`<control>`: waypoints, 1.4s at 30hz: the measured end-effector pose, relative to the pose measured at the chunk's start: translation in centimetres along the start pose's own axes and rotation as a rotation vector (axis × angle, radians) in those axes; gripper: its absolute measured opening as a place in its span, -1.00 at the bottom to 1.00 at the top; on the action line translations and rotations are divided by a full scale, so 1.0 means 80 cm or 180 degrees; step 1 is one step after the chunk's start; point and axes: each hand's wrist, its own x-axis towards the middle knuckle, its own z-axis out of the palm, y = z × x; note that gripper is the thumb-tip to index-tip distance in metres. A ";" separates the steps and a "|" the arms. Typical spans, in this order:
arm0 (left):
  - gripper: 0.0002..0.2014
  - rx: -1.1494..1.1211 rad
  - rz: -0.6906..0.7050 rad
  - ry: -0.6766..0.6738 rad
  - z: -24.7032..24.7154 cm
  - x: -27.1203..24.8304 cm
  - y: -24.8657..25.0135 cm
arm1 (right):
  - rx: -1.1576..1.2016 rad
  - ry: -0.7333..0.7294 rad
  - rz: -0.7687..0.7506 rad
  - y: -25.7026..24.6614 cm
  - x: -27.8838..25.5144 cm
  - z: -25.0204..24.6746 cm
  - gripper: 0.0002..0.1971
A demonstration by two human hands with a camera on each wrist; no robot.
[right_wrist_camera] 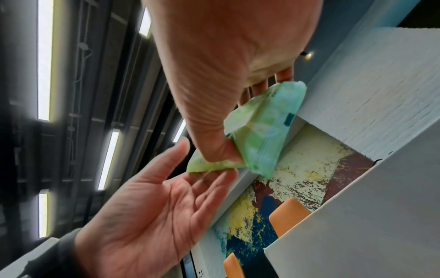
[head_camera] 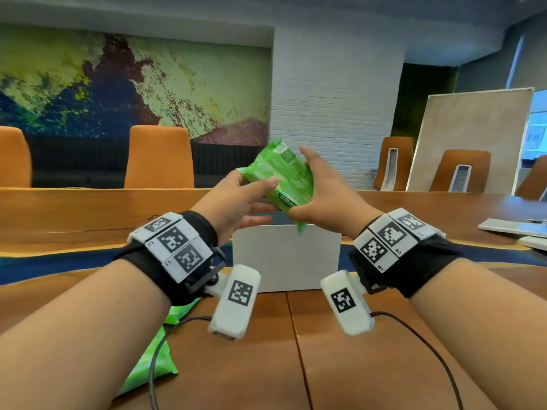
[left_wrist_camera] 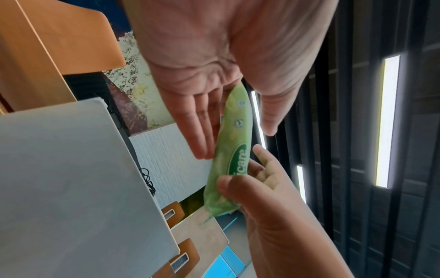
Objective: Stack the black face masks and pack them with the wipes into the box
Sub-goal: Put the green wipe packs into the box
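A green wipes pack (head_camera: 278, 176) hangs tilted in the air above the white box (head_camera: 285, 255). My right hand (head_camera: 307, 184) pinches its lower end, thumb in front and fingers behind; the right wrist view shows that thumb pressed on the pack (right_wrist_camera: 259, 135). My left hand (head_camera: 263, 196) is at the pack's left edge with straight fingers (right_wrist_camera: 214, 176) touching its corner from below. In the left wrist view the left thumb (left_wrist_camera: 269, 116) stands a little off the pack (left_wrist_camera: 234, 131). No black face masks show in any view, and the box's inside is hidden.
More green wipes packs (head_camera: 148, 359) lie on the wooden table (head_camera: 325, 350) under my left forearm. Flat white items (head_camera: 515, 227) sit at the table's right edge. Orange chairs (head_camera: 159, 158) line the far side. Cables trail from both wrist cameras.
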 end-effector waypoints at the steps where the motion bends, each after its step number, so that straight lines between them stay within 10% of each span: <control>1: -0.70 -0.0070 0.0027 0.0084 -0.004 0.000 0.000 | -0.0059 -0.0027 -0.0092 -0.003 0.002 0.002 0.10; 7: -0.83 -0.0455 0.0259 0.0333 -0.027 0.004 -0.012 | 0.0103 -0.0323 -0.0207 -0.005 0.017 0.011 -0.07; 12: -0.78 -0.0357 0.0311 0.0160 -0.037 0.010 -0.028 | 0.0967 -0.0653 0.0211 0.010 0.034 0.005 -0.59; 18: -0.74 0.0304 0.0279 0.0468 -0.045 0.024 -0.039 | 0.0342 -0.0778 -0.0003 0.015 0.064 0.004 -0.80; 25: -0.55 0.0509 -0.0862 0.0686 -0.071 0.046 -0.068 | -0.0186 -0.0449 0.0126 0.023 0.096 0.014 -0.80; 34: -0.83 0.0030 -0.1366 0.0252 -0.069 0.061 -0.093 | -0.1541 -0.2607 0.0384 0.026 0.109 0.062 -0.70; 42: -0.64 -0.0049 -0.1495 0.0117 -0.080 0.065 -0.101 | -0.1096 -0.2931 0.0881 0.035 0.117 0.087 -0.66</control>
